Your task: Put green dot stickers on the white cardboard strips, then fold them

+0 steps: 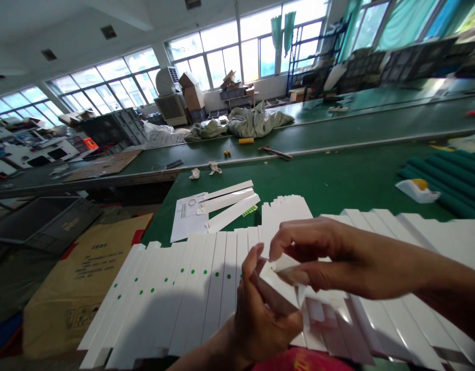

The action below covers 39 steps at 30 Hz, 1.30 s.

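My left hand point(256, 314) is wrapped round the end of a white cardboard box point(278, 283), which points up towards me. My right hand point(330, 257) pinches the box's end with thumb and forefinger, at what looks like a flap. Beneath both hands lies a row of long, narrow white boxes point(187, 304), side by side. Several on the left carry a small green round sticker point(205, 272). The boxes point(392, 319) under my right forearm show no stickers. Most of the held box's length is hidden.
Behind the row, a paper sheet point(185, 219), white strips point(230, 203) and a green-dot sticker sheet point(250, 211) lie on the green table point(318, 178). A white tape dispenser point(417, 191) and green rolls point(450, 178) are at right. A hammer point(276, 152) lies farther back; a brown sack point(83, 288) is at left.
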Available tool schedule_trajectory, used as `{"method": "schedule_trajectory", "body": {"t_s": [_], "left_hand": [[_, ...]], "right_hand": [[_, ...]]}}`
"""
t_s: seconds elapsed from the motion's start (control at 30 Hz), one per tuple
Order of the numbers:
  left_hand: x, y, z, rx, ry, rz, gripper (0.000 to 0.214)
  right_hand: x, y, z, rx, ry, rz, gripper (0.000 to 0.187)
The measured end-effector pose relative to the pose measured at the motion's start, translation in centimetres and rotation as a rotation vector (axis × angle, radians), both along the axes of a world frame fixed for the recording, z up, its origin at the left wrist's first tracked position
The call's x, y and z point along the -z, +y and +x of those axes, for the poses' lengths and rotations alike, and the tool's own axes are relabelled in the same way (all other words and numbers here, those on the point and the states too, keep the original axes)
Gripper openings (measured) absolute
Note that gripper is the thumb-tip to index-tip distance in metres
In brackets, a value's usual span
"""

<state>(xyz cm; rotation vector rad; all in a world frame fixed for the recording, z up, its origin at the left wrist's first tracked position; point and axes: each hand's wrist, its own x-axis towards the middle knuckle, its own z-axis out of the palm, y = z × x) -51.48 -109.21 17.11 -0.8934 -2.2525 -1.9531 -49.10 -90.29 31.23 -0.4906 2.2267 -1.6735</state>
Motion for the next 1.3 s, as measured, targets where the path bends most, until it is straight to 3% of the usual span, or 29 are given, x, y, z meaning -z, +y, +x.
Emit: {"method": "schedule_trajectory", "body": {"t_s": [0.13, 0.2, 0.3, 0.37, 0.47, 0.53, 0.57, 0.73, 1.0, 1.17, 1.3], "left_hand": [[-1.8, 0.2, -1.2, 0.032, -0.071, 0.079, 0.093], [-1.9, 0.5, -1.4, 0.054, -0.096, 0.083, 0.095], [-1.5, 0.6, -1.3, 0.031, -0.07, 0.035, 0.097], [-2.2, 0.2, -1.5, 0.057, -0.043, -0.038, 0.097], [-4.9, -1.6, -3.0, 0.331, -0.083, -0.142, 0.091], [-7.2, -2.9, -4.3, 0.545, -0.222, -0.148, 0.079], [-8.2, -3.3, -4.9, 0.591, -0.295, -0.138, 0.07], [-10.7, -3.6, -5.5, 0.437, -0.309, -0.162, 0.041], [-13.6, -4.5, -4.9, 0.387, -0.107, -0.49, 0.032], [-13.5, -5.2, -4.4, 0.348, 0.095, -0.556, 0.032], [-13.0, -5.8, -3.7, 0.22, 0.194, -0.598, 0.032]], "right_hand": [[0.7, -0.8, 0.4, 0.159, 0.15, 0.014, 0.072], [1.9, -2.0, 0.6, 0.274, 0.179, 0.003, 0.08], [4.1, -3.9, 0.7, 0.397, 0.132, -0.066, 0.06], [5.3, -4.5, 0.7, 0.462, 0.121, -0.144, 0.043], [6.2, -4.4, 0.6, 0.464, 0.127, -0.233, 0.032], [6.4, -4.2, 0.6, 0.422, 0.133, -0.262, 0.037], [6.5, -4.3, 0.6, 0.409, 0.145, -0.259, 0.041], [6.9, -5.4, 0.9, 0.408, 0.258, -0.128, 0.052], [7.5, -7.6, 1.3, 0.394, 0.32, 0.052, 0.045], [7.5, -8.9, 1.2, 0.414, 0.39, 0.116, 0.045], [7.8, -9.5, 1.1, 0.419, 0.381, 0.162, 0.053]]}}
